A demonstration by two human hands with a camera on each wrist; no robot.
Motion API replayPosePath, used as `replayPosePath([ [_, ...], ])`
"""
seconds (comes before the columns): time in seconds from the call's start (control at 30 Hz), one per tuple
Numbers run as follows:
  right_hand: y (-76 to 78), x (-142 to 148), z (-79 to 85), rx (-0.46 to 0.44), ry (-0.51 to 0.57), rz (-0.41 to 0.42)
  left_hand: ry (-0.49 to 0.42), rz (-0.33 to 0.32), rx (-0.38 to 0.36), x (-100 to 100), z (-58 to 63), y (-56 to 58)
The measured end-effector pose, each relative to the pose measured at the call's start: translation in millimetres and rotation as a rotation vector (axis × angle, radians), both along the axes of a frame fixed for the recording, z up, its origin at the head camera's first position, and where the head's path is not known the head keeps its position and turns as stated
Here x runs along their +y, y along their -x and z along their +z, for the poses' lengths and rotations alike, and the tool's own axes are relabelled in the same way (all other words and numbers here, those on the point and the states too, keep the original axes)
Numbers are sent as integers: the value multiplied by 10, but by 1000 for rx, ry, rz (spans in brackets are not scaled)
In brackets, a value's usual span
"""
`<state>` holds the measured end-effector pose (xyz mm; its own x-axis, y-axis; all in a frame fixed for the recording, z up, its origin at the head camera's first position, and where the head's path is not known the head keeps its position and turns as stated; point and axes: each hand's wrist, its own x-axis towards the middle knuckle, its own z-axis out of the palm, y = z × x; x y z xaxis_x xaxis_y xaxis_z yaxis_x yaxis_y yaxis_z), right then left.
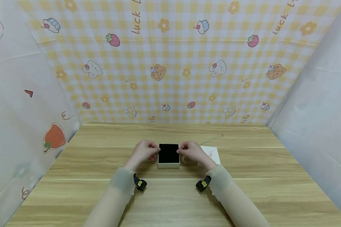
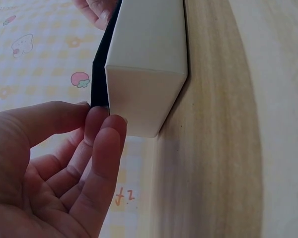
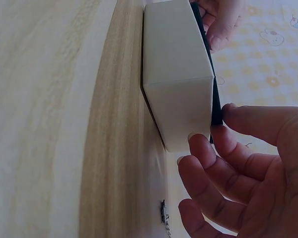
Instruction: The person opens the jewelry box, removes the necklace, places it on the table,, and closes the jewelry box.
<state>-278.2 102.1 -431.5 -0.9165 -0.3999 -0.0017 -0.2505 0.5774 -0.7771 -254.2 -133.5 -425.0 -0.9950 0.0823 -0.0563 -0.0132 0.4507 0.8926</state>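
A small white box (image 1: 169, 165) rests on the table with a black pad (image 1: 169, 153) on its top. In the wrist views the pad's edge stands slightly above the box walls. My left hand (image 1: 143, 151) pinches the pad's left edge between thumb and index finger, beside the box wall. At the opposite edge, my right hand (image 1: 191, 150) pinches the pad the same way, its other fingers loosely bent near the box side. What lies beneath the pad is hidden.
A white lid-like square (image 1: 211, 154) with a pink print lies at the right, partly behind the right wrist. Behind it a thin chain (image 1: 213, 139) stretches across the wooden table (image 1: 170, 201). A patterned cloth (image 1: 176, 88) hangs at the back.
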Motion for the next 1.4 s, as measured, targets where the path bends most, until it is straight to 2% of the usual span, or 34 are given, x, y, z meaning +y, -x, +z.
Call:
replayPosePath([
  [1.4, 18, -4, -62, -15, -17, -2, 60, 0, -9, -11, -43, 8],
])
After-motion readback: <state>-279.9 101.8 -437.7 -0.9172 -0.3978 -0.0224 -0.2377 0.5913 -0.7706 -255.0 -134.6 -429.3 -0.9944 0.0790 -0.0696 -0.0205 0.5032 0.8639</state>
